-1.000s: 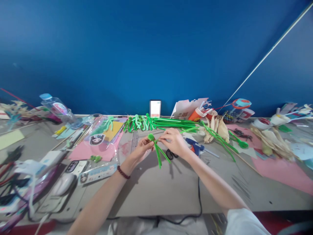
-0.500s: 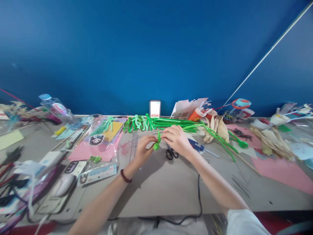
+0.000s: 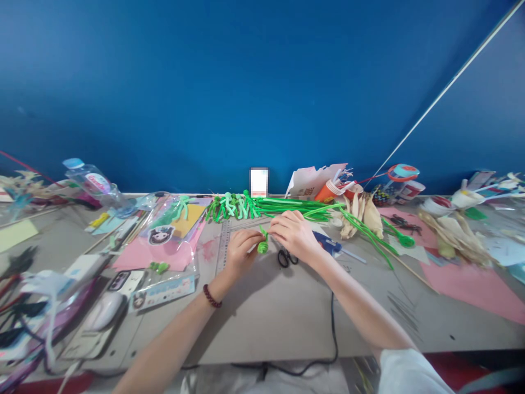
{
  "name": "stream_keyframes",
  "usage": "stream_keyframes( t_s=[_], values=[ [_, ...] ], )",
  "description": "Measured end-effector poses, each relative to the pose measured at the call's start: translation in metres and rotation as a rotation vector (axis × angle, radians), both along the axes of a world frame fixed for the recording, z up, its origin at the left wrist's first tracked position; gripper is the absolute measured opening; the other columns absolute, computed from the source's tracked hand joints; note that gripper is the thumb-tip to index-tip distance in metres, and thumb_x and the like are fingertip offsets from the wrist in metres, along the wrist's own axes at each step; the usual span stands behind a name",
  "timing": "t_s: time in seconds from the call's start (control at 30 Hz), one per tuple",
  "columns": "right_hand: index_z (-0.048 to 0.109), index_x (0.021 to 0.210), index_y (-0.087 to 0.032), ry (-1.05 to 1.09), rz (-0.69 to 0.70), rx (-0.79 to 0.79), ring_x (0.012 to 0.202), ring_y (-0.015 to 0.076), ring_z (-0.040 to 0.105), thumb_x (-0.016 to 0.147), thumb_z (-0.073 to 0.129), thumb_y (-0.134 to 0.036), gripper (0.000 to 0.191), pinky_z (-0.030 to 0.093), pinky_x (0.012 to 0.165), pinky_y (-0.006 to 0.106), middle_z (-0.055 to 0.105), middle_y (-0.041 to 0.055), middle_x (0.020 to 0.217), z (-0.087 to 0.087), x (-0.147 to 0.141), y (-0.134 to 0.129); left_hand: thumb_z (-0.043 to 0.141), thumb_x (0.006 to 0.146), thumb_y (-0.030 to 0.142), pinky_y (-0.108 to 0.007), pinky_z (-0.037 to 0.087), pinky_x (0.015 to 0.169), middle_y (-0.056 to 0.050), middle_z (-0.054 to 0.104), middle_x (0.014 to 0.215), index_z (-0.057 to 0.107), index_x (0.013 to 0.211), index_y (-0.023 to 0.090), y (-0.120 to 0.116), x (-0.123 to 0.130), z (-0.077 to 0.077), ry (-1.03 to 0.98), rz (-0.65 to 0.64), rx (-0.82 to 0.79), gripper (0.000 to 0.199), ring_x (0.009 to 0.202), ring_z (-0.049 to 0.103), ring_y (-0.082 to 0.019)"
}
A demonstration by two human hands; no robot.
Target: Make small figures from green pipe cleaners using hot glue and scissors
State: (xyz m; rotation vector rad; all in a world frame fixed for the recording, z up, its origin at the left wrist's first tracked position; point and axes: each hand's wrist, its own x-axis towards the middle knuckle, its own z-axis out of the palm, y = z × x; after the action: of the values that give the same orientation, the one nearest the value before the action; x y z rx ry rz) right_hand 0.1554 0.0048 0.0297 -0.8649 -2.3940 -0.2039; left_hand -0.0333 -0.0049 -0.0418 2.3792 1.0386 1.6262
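A bright green pipe cleaner [image 3: 263, 247], coiled into a small round ball with a short end sticking up, is held above the middle of the table. My left hand [image 3: 241, 251] pinches it from the left, thumb and fingers closed. From the right, my right hand [image 3: 293, 235] is closed with its fingertips at the upper end of the same piece; the exact grip is partly hidden. Black-handled scissors [image 3: 287, 258] lie just under my right hand. Behind both hands is a row of straight green pipe cleaners [image 3: 287, 207] beside shorter twisted ones [image 3: 233, 206].
A blue glue gun [image 3: 327, 242] lies right of the scissors, a ruler [image 3: 222, 246] to the left. A plastic bag with pink paper [image 3: 156, 254], a computer mouse [image 3: 105, 311] and a bottle [image 3: 92, 180] are on the left. Dried husks [image 3: 372, 216] and paper cups [image 3: 329, 191] stand right.
The coiled pipe cleaner's upright end now leans further left. My fingers have shifted slightly around it; both hands stay in nearly the same place.
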Motion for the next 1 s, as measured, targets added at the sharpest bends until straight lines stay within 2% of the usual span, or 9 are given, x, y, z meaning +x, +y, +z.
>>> stream_keyframes(
  t_s=[0.2,0.4,0.53,0.73,0.87,1.0],
  values=[
    [0.064,0.086,-0.02,-0.01,-0.004,0.006,0.088,0.0187,0.049,0.092,0.047,-0.019,0.019,0.032,0.076,0.034,0.066,0.0037,0.091,0.0,-0.004,-0.004,0.054,0.081,0.019,-0.037,0.043,0.079,-0.006,0.07,0.086,0.067,0.086,0.024,-0.003,0.0,0.0,0.024,0.047,-0.132,0.015,0.085,0.063,-0.021],
    [0.062,0.083,-0.019,-0.053,-0.008,0.042,0.086,0.0187,0.049,0.093,0.043,-0.02,0.022,0.031,0.075,0.033,0.065,0.0047,0.086,-0.001,-0.007,-0.006,0.054,0.08,0.017,-0.036,0.042,0.081,-0.007,0.07,0.091,0.066,0.091,0.025,0.0,-0.002,-0.006,0.013,-0.006,-0.089,0.018,0.089,0.062,-0.021],
    [0.061,0.079,-0.018,-0.04,-0.033,0.062,0.083,0.018,0.05,0.093,0.043,-0.019,0.023,0.03,0.074,0.033,0.064,0.005,0.083,-0.005,-0.008,-0.006,0.053,0.081,0.016,-0.034,0.042,0.078,-0.007,0.07,0.089,0.065,0.091,0.023,-0.001,-0.002,-0.005,0.042,0.007,-0.063,0.017,0.086,0.062,-0.02],
    [0.061,0.079,-0.018,-0.041,-0.053,0.088,0.077,0.0165,0.051,0.093,0.042,-0.017,0.024,0.03,0.073,0.033,0.063,0.0047,0.081,-0.005,-0.009,-0.009,0.054,0.078,0.018,-0.036,0.042,0.078,-0.008,0.069,0.088,0.063,0.092,0.021,-0.006,0.0,-0.002,0.041,0.039,-0.129,0.017,0.085,0.06,-0.022],
    [0.062,0.076,-0.018,-0.017,-0.072,0.082,0.072,0.0165,0.05,0.092,0.043,-0.018,0.025,0.03,0.07,0.032,0.059,0.0039,0.071,-0.008,-0.016,-0.015,0.055,0.076,0.017,-0.035,0.041,0.079,-0.006,0.068,0.086,0.063,0.088,0.022,-0.006,0.0,-0.003,-0.054,0.094,-0.155,0.015,0.084,0.06,-0.022],
    [0.063,0.075,-0.018,0.02,-0.08,0.059,0.066,0.0159,0.051,0.092,0.043,-0.02,0.026,0.031,0.067,0.032,0.057,0.0031,0.066,-0.016,-0.025,-0.019,0.057,0.076,0.021,-0.033,0.04,0.076,-0.004,0.067,0.079,0.065,0.08,0.022,-0.005,0.003,-0.004,-0.228,0.132,-0.326,0.008,0.078,0.057,-0.02]
  ],
)
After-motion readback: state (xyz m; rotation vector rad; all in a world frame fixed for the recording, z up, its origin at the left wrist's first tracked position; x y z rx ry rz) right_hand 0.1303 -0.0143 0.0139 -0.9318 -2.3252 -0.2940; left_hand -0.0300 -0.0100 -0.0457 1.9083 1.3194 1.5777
